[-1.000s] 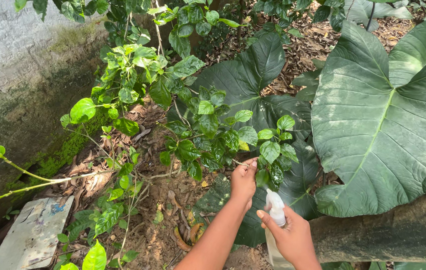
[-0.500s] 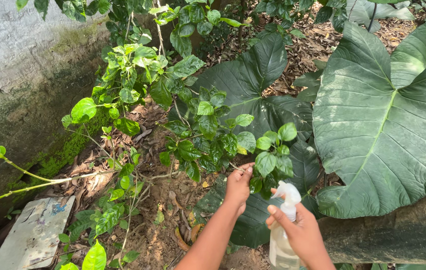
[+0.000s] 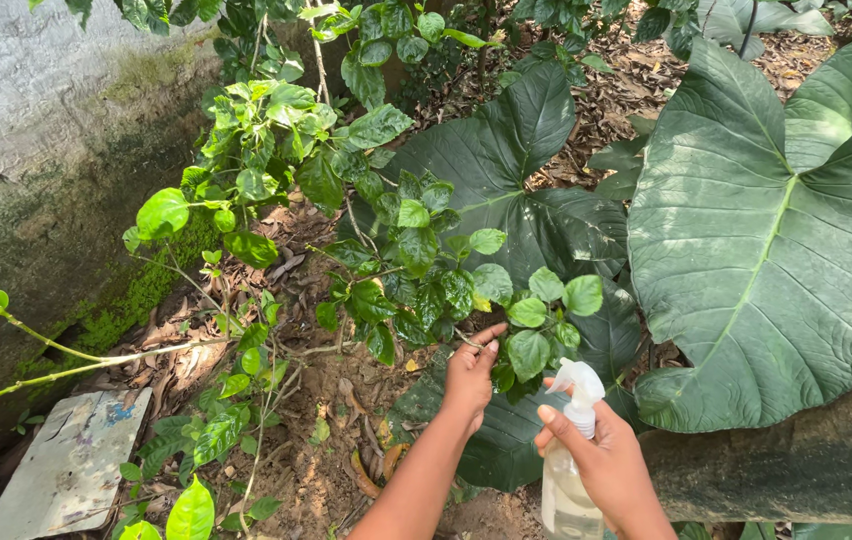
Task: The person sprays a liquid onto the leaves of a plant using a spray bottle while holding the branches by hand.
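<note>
The right hand (image 3: 611,465) grips the spray bottle (image 3: 568,480) upright, nozzle toward the small shrub (image 3: 416,270) just above-left — the left hand (image 3: 471,372) pinches its stem.

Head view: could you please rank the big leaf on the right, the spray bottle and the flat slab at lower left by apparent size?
1. Big leaf.
2. Flat slab.
3. Spray bottle, partly covered by the right hand and nearer the camera, so the last two are unsure.

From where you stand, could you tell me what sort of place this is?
Most likely a garden bed beside a wall. Bare soil strewn with dry leaves, a leafy shrub and a giant heart-shaped leaf grow by a mossy wall. The left hand touches the shrub; the right hand holds a spray bottle.
</note>
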